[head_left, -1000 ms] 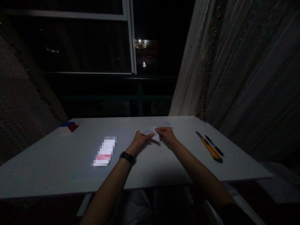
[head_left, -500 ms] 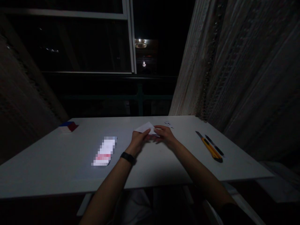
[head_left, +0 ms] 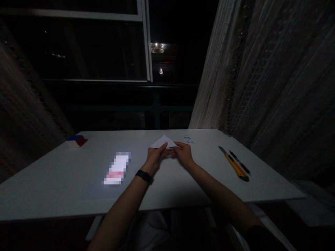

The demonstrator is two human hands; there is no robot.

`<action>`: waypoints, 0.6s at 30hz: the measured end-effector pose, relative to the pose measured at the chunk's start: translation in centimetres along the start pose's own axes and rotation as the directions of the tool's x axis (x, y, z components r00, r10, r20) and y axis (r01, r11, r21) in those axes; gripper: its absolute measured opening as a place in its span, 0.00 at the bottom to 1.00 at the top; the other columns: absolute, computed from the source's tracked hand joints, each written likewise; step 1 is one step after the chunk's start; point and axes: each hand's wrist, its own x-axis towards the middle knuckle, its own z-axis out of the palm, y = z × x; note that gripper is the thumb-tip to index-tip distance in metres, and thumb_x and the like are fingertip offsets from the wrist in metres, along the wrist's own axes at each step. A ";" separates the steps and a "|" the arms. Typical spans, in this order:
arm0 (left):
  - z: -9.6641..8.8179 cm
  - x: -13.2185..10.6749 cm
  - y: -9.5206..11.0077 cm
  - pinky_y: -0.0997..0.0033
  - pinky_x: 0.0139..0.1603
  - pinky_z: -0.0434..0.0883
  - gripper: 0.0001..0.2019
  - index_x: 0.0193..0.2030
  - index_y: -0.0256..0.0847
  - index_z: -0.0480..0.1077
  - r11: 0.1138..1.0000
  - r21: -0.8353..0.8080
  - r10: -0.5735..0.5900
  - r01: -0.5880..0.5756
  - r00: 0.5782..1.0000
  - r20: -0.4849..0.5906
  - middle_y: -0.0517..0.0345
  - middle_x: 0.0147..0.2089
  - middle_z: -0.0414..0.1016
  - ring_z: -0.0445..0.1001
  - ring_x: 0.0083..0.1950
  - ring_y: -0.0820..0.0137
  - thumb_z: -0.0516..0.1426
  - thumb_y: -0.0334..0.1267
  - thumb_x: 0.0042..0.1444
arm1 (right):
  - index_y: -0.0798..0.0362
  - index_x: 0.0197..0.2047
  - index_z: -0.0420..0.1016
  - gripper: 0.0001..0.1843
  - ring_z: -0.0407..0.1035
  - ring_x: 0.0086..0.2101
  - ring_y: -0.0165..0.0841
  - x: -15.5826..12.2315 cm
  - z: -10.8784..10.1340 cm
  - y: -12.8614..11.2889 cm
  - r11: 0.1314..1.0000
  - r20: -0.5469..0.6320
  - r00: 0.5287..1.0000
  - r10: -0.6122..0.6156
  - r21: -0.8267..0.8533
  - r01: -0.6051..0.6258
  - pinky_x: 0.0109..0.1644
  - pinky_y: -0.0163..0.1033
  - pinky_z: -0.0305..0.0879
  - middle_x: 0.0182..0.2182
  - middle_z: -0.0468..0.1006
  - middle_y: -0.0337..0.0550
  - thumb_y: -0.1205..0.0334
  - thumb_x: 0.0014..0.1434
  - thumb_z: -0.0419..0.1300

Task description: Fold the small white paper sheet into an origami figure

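Note:
A small folded piece of white paper (head_left: 163,142), triangular in outline, is held just above the white table (head_left: 65,188). My left hand (head_left: 155,157), with a dark watch on its wrist, pinches the paper's lower left edge. Its lower right edge is pinched by my right hand (head_left: 184,153). Both hands are closed on the paper, fingertips nearly meeting under its middle. The scene is dim.
A yellow utility knife (head_left: 234,164) and a dark pen (head_left: 239,162) lie at the right of the table. A white slip with red print (head_left: 117,168) lies left of my hands. A red and blue block (head_left: 75,141) sits at the far left corner. Small paper scraps (head_left: 188,139) lie beyond. Curtains hang on both sides.
The paper has been lifted and turned from a tilted flap into a flat triangle pointing away. Both hands moved slightly closer together and further from me.

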 end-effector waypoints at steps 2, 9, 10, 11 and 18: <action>-0.1 0.0 -0.1 0.73 0.32 0.75 0.14 0.36 0.29 0.71 1.000 0.008 -0.004 0.004 1.000 0.010 0.46 0.32 0.77 0.77 0.30 0.67 0.65 0.31 0.40 | 0.57 0.37 0.76 0.16 0.70 0.21 0.33 0.0 0.0 0.1 1.000 -0.021 1.000 -0.015 -0.004 0.015 0.22 0.35 0.67 0.23 0.78 0.41 0.63 0.42 0.57; -0.4 0.2 -0.2 0.78 0.29 0.74 0.16 0.35 0.30 0.72 0.998 0.048 -0.041 0.041 0.999 0.009 0.48 0.32 0.78 0.76 0.28 0.71 0.66 0.32 0.38 | 0.56 0.36 0.77 0.17 0.64 0.18 0.29 0.2 0.1 0.3 0.990 -0.078 0.994 -0.078 -0.127 0.068 0.20 0.34 0.62 0.23 0.76 0.40 0.66 0.40 0.54; -0.4 0.2 -0.2 0.78 0.29 0.74 0.16 0.35 0.31 0.72 0.998 0.048 -0.049 0.048 0.999 0.009 0.48 0.32 0.78 0.76 0.28 0.71 0.66 0.32 0.38 | 0.55 0.35 0.77 0.17 0.66 0.20 0.30 0.2 0.1 0.3 0.987 -0.081 0.992 -0.097 -0.138 0.086 0.21 0.34 0.63 0.26 0.77 0.41 0.66 0.40 0.54; -0.4 0.2 -0.1 0.78 0.29 0.74 0.16 0.36 0.31 0.72 0.997 0.048 -0.054 0.053 0.998 0.011 0.49 0.33 0.78 0.76 0.28 0.72 0.66 0.32 0.38 | 0.55 0.35 0.77 0.16 0.67 0.22 0.31 0.1 0.1 0.2 0.984 -0.084 0.990 -0.116 -0.145 0.103 0.23 0.34 0.64 0.28 0.78 0.42 0.66 0.40 0.54; -0.3 -0.1 0.0 0.78 0.28 0.73 0.16 0.36 0.31 0.73 0.996 0.080 -0.044 0.041 0.999 0.030 0.47 0.36 0.78 0.76 0.30 0.71 0.66 0.35 0.38 | 0.53 0.34 0.78 0.15 0.70 0.34 0.36 -0.7 0.0 -0.7 0.923 -0.095 0.959 -0.267 -0.312 0.226 0.41 0.40 0.66 0.31 0.78 0.42 0.66 0.43 0.54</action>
